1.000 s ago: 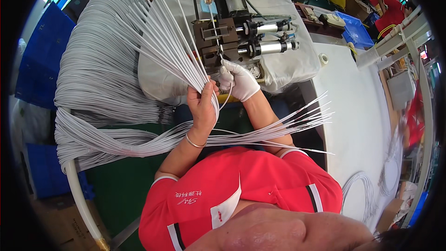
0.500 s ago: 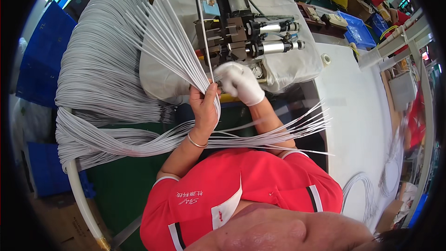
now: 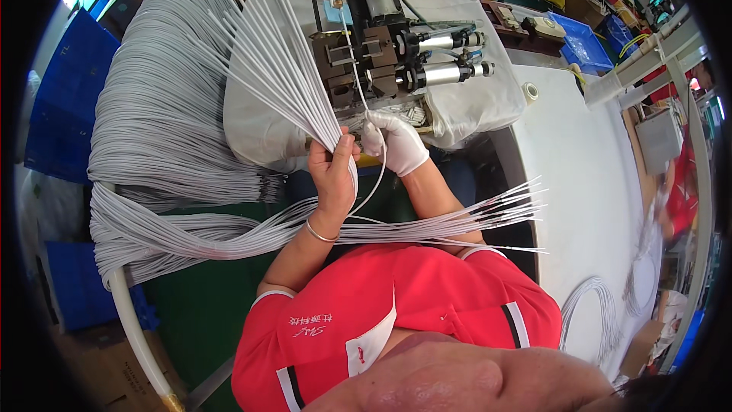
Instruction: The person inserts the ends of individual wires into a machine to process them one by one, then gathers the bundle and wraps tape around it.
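Note:
My bare left hand (image 3: 333, 172) is closed around a fanned bundle of light grey cables (image 3: 286, 69), their free ends spreading up and to the left. Just right of it, my right hand (image 3: 397, 143), in a white glove, pinches a single cable (image 3: 358, 80). That cable runs up from the fingers into the dark metal jaws of a bench machine (image 3: 366, 61), and its lower part bends back down past my left wrist. Two silver cylinders (image 3: 450, 72) stick out from the machine's right side. Short white offcuts (image 3: 414, 114) lie beneath the jaws.
A large mass of grey cables (image 3: 164, 84) hangs over a pale rail (image 3: 141, 343) at left. More cable ends (image 3: 496, 210) cross over my right forearm. On the white table (image 3: 568, 183) at right lie a tape roll (image 3: 530, 91) and a cable coil (image 3: 591, 313). A blue tray (image 3: 583, 42) stands behind.
One cable has separated from the bundle and now reaches into the machine jaws, held by my gloved right hand, which was blurred in motion before. My left hand keeps its grip.

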The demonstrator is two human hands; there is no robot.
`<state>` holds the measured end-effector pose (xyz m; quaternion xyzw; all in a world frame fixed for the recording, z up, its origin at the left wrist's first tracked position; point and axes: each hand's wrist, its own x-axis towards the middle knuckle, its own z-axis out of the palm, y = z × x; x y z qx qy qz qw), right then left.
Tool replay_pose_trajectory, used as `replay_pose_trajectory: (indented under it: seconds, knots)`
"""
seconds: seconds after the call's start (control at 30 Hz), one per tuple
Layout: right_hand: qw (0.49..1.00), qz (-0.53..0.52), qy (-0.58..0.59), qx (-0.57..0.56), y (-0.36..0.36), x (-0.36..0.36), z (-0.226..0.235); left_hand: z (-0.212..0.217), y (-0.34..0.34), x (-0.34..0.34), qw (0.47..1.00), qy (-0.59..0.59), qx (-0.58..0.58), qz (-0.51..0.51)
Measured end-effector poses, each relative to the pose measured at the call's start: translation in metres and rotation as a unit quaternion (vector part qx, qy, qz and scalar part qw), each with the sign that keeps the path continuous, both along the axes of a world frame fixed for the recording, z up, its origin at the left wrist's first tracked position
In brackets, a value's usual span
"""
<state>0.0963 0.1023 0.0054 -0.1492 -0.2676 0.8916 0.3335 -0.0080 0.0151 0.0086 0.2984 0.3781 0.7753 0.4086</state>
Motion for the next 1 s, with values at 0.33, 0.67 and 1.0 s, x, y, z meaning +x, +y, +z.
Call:
replay_pose_trajectory:
  seconds: [0.33,0.67,1.0]
  knots:
    - [1.0,0.009,-0.011,-0.009,0.008,-0.005,0.01,0.003,0.001,0.0,1.0,0.017,0.007,0.005]
    - [0.999,-0.017,-0.019,-0.028,0.006,-0.006,0.006,0.002,0.001,-0.002,1.0,0.01,0.007,-0.003]
    - [0.974,-0.09,-0.055,0.201,0.0,0.003,0.003,-0.004,0.0,-0.003,0.999,-0.025,0.025,-0.006]
